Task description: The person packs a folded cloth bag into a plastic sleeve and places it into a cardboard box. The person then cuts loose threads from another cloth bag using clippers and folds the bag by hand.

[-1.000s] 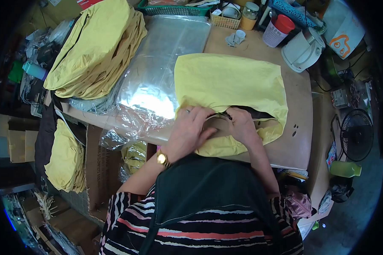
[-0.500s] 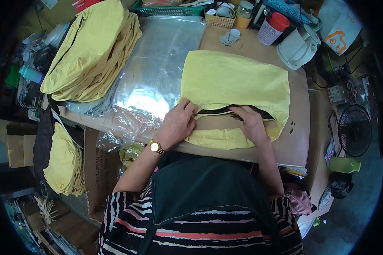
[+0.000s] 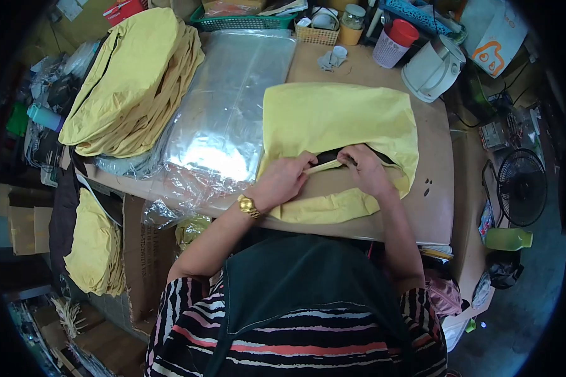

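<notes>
A yellow fabric piece (image 3: 339,119) lies on the table in front of me. A dark strip (image 3: 377,158) runs along its slit, and a yellow band (image 3: 333,206) curves below, nearer my body. My left hand (image 3: 284,179), with a gold watch at its wrist, pinches the fabric edge at the strip's left end. To its right, my right hand (image 3: 363,167) is closed with thumb and fingers on the same edge, partly hiding the dark strip. The fabric between the two hands is drawn into a narrow fold.
Clear plastic sheets (image 3: 226,94) lie left of the fabric. Beyond them stands a stack of yellow fabric pieces (image 3: 129,69). A white kettle (image 3: 432,68), a cup holder (image 3: 391,50) and a small basket (image 3: 317,32) line the back. A black fan (image 3: 522,187) is at right.
My left hand has moved right along the fabric edge, closer to my right hand. My right hand has shifted slightly up, its fingers now closed on the edge. The view has tilted a little.
</notes>
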Tool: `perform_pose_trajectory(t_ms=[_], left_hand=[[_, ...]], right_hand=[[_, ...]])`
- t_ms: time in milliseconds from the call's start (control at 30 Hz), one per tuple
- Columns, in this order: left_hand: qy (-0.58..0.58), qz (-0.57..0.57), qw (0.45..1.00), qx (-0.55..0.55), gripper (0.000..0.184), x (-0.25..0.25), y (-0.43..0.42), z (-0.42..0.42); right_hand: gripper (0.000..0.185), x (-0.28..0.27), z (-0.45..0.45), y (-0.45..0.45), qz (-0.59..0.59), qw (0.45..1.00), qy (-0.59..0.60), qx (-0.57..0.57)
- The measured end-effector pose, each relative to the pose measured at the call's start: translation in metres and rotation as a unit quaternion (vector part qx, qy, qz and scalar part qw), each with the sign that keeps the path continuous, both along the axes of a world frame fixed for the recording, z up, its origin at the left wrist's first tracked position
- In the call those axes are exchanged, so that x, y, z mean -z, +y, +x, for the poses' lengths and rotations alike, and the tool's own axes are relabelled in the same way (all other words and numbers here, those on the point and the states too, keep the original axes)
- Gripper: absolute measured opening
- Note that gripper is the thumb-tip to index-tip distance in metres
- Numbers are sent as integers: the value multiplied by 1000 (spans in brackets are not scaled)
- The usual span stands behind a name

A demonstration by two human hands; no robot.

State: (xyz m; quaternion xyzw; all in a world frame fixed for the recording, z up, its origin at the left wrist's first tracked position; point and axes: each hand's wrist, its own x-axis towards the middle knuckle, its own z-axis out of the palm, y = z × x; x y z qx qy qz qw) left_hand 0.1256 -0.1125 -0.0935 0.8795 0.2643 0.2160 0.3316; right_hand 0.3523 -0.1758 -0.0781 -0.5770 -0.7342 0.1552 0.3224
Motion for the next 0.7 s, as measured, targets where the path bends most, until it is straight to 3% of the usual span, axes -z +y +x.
perform_pose_trajectory(t_ms=[33, 67, 100, 133, 167, 300, 400, 467, 533, 600, 700], left_hand=[[-51, -78, 995, 35, 36, -1, 1, -2], [-50, -79, 995, 37, 36, -3, -1, -5], [-94, -267, 957, 65, 38, -5, -2, -7], [-133, -444, 881, 89, 39, -6, -3, -10], [-140, -479, 861, 98, 45, -6, -6, -13], [-157, -474, 866, 23, 52, 1, -28, -5], [-228, -382, 893, -61, 45, 6, -43, 2], [-72, -259, 956, -114, 28, 5, -45, 0], [-120, -299, 937, -136, 21, 17, -47, 5], [-170, -336, 913, -159, 17, 23, -48, 7], [-191, -259, 931, -174, 14, 26, -44, 5]], right_hand=[[13, -5, 1, 5, -40, 999, 12, -2], [10, -8, 3, 11, -81, 996, 25, -4], [10, -8, 5, 17, -96, 994, 48, -34], [10, -5, 6, 22, -96, 994, 50, -32], [10, -1, 6, 26, -106, 990, 68, -60], [14, 7, -1, 32, -119, 988, 64, -78], [16, 2, -8, 29, -128, 987, 77, -66], [16, 5, -7, 26, -133, 985, 95, -57], [18, 13, -8, 21, -55, 998, -1, -22], [18, 3, -16, 6, -23, 999, 18, 25], [19, -25, -34, -18, -19, 992, 73, 100]])
